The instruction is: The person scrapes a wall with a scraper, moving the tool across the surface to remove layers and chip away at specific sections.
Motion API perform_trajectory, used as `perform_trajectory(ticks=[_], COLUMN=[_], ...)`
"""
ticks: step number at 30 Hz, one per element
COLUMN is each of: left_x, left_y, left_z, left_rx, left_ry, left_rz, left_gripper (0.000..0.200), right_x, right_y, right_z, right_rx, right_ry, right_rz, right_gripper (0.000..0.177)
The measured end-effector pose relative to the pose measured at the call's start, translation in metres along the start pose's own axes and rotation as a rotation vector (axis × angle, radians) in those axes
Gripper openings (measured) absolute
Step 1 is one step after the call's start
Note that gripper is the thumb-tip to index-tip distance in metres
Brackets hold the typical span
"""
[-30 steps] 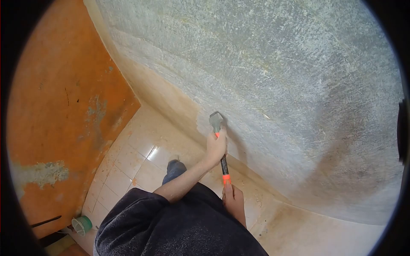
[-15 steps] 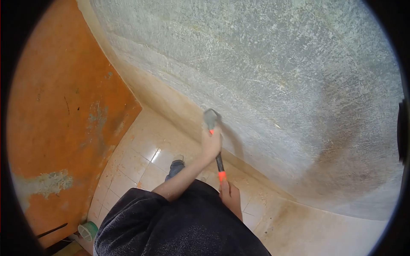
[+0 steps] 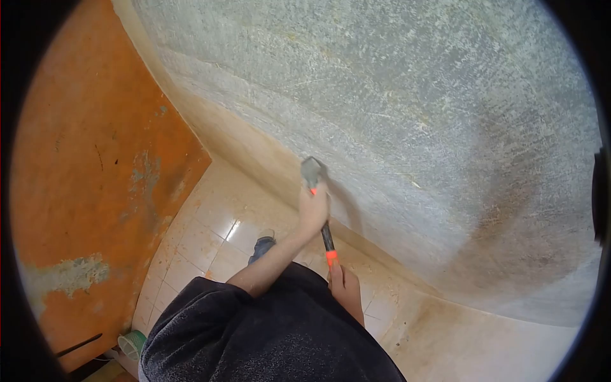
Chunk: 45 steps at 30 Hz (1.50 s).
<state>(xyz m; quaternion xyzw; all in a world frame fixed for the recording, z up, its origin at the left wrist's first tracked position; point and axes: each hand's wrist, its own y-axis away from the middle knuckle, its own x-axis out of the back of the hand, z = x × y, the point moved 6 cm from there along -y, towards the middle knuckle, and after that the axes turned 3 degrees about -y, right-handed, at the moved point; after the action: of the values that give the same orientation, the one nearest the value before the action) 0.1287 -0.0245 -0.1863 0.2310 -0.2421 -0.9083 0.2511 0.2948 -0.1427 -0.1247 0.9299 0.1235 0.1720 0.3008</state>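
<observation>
Both my hands grip a long-handled scraper [image 3: 328, 237], which has a black shaft, orange-red bands and a grey head. High on the shaft, just below the head, my left hand [image 3: 313, 207] is wrapped around it. My right hand [image 3: 345, 284] closes on the lower end, close to my body, with the thumb lying along the handle. The grey head is right at the lower part of the grey, scratched wall [image 3: 407, 127], where its shadow falls beside it.
An orange wall [image 3: 95, 140] with peeled patches stands on the left. Below lies a tiled floor [image 3: 197, 242] strewn with small flakes. A green-rimmed bucket [image 3: 132, 344] and a dark rod [image 3: 79, 344] are at the lower left. My shoe [image 3: 266, 234] shows near the wall's base.
The scraper's head and my left hand have shifted slightly up and left along the wall. My right hand has barely moved and keeps its grip.
</observation>
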Motion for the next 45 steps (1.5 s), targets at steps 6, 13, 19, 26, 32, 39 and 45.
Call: perform_trajectory(ticks=[6, 13, 19, 26, 32, 39, 45], left_x=[-0.022, -0.011, 0.004, 0.003, -0.005, -0.008, 0.008], left_y=[0.029, 0.024, 0.018, 0.016, 0.026, 0.029, 0.014], left_z=[0.001, -0.002, -0.002, 0.001, -0.002, -0.006, 0.0], left_rx=[0.032, 0.024, 0.054, 0.032, 0.021, 0.109, 0.086], left_ry=[-0.027, -0.022, -0.004, -0.036, -0.066, -0.042, -0.007], left_rz=[-0.068, -0.016, -0.048, -0.078, -0.057, -0.12, -0.104], left_gripper=[0.027, 0.029, 0.028, 0.028, 0.032, 0.034, 0.024], right_x=[0.006, 0.0, -0.016, -0.023, -0.023, -0.022, -0.026], right_y=[0.016, 0.025, 0.02, 0.024, 0.032, 0.036, 0.025], right_z=[0.002, 0.004, 0.001, -0.005, 0.002, 0.004, -0.002], right_rx=[-0.061, -0.103, -0.07, -0.058, -0.164, -0.133, -0.057], right_ry=[-0.014, -0.089, -0.066, -0.023, -0.113, -0.092, -0.044], right_rz=[-0.01, 0.012, 0.007, 0.039, 0.033, 0.049, 0.032], right_gripper=[0.044, 0.045, 0.047, 0.05, 0.049, 0.046, 0.051])
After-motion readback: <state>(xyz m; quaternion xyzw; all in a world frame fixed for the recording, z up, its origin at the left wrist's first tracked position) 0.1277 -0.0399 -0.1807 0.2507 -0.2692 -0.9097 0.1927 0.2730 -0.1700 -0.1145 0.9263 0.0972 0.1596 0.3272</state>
